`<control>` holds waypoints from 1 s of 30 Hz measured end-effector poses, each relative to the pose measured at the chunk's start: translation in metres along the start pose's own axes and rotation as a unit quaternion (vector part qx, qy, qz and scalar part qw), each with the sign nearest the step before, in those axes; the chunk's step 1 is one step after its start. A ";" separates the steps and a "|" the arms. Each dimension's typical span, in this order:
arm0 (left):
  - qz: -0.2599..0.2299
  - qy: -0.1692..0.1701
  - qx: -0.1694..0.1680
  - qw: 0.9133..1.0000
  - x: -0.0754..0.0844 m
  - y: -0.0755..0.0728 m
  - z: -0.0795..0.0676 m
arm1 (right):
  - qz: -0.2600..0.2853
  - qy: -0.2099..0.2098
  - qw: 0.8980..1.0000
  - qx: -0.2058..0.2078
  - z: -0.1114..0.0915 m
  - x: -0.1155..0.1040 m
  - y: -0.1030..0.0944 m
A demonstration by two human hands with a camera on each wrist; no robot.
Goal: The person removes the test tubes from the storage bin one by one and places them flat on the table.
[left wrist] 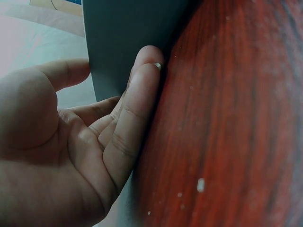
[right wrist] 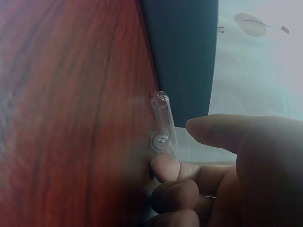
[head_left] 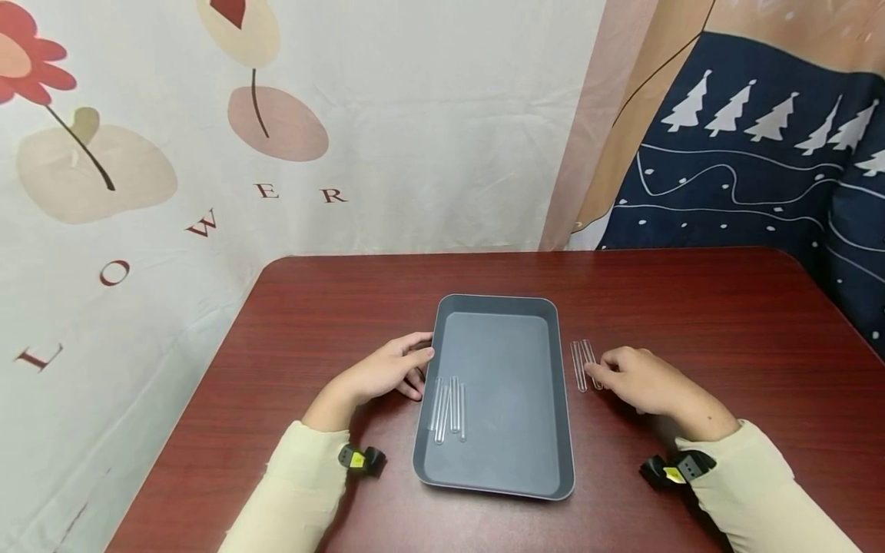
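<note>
A dark grey tray (head_left: 512,399) lies on the table. Several clear glass test tubes (head_left: 449,407) lie in its lower left part. To the tray's right, two more clear tubes (head_left: 579,369) lie side by side on the wood. My right hand (head_left: 643,380) is at the nearer of these, index fingertip (right wrist: 165,168) against or right beside its rounded end (right wrist: 161,141). The right thumb (right wrist: 213,130) stands apart from the tube. My left hand (head_left: 383,369) rests at the tray's left side, its thumb touching the rim and its fingers (left wrist: 135,99) against the outer wall.
The reddish-brown wooden table (head_left: 332,307) extends around the tray. Behind it hangs a pale printed cloth (head_left: 429,138), with a dark blue tree-patterned cloth (head_left: 726,169) to the right. Each sleeve cuff carries a small black device (head_left: 362,459).
</note>
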State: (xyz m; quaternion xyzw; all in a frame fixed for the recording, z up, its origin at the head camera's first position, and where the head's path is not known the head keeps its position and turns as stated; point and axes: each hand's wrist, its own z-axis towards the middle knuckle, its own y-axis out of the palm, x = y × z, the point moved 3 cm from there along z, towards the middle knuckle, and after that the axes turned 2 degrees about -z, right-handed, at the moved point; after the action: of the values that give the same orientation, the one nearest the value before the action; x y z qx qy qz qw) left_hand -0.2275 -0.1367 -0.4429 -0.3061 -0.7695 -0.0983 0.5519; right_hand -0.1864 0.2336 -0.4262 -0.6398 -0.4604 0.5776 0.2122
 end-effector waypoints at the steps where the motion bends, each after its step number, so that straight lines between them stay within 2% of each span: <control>1: 0.000 0.000 -0.001 1.000 0.000 0.000 0.000 | 0.003 0.001 1.000 -0.002 0.000 0.000 0.000; 7: -0.001 -0.001 0.000 1.000 0.001 0.002 0.000 | 0.009 0.014 1.000 -0.012 -0.003 0.002 -0.004; 14: 0.000 0.000 0.000 1.000 -0.001 0.003 0.001 | -0.034 0.001 0.999 0.033 -0.002 0.003 -0.011; 20: 0.004 0.001 -0.003 1.000 -0.001 0.003 0.001 | -0.025 0.004 0.998 0.053 -0.004 0.003 -0.016; 30: 0.006 -0.003 0.003 1.000 -0.003 -0.001 0.004 | -0.026 -0.025 0.995 0.097 -0.012 -0.021 -0.024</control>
State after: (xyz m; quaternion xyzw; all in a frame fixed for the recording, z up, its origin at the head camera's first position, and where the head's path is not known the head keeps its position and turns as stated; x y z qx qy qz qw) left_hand -0.2309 -0.1369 -0.4464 -0.3091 -0.7698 -0.0915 0.5509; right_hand -0.1814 0.2312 -0.3928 -0.5891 -0.4243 0.6297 0.2765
